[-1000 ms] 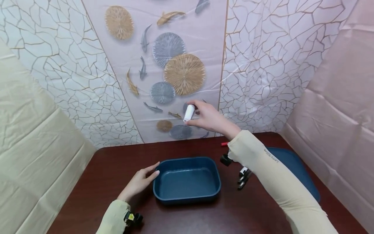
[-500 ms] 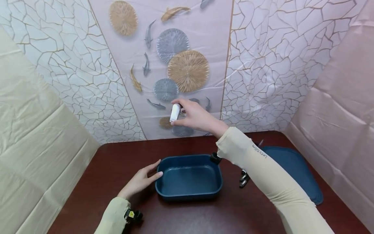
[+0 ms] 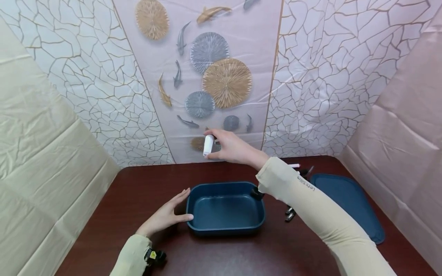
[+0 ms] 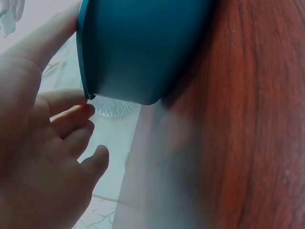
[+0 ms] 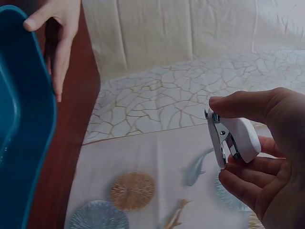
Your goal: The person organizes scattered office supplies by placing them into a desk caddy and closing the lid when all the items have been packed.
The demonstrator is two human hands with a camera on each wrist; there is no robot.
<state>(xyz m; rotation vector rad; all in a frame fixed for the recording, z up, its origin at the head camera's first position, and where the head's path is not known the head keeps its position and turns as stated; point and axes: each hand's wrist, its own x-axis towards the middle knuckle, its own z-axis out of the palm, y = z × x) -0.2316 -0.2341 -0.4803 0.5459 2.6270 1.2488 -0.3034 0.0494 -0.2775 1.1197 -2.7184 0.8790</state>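
Observation:
A white hole punch (image 3: 208, 145) with a metal hinge is pinched between the thumb and fingers of my right hand (image 3: 233, 148), raised above the far side of the blue bin (image 3: 226, 231). In the right wrist view, the metal workings of the hole punch (image 5: 244, 137) show between its two white handles. My left hand (image 3: 165, 217) touches the bin's left side, its thumb at the rim and its fingers extended along the outer wall. The left wrist view shows that hand (image 4: 47, 124) against the rim of the bin (image 4: 138, 52).
A flat dark-blue tray (image 3: 348, 207) lies at the table's right. Several pens (image 3: 290, 215) lie beside the bin, partly hidden by the right sleeve. A red-tipped marker (image 3: 294, 165) lies near the back edge. Patterned cloth (image 3: 310, 96) hangs behind the dark-red table (image 3: 145, 191).
My right hand has moved left with the hole punch and then lowered a little. My left hand stays at the bin, its thumb and fingers spread wider. The head view has shifted slightly.

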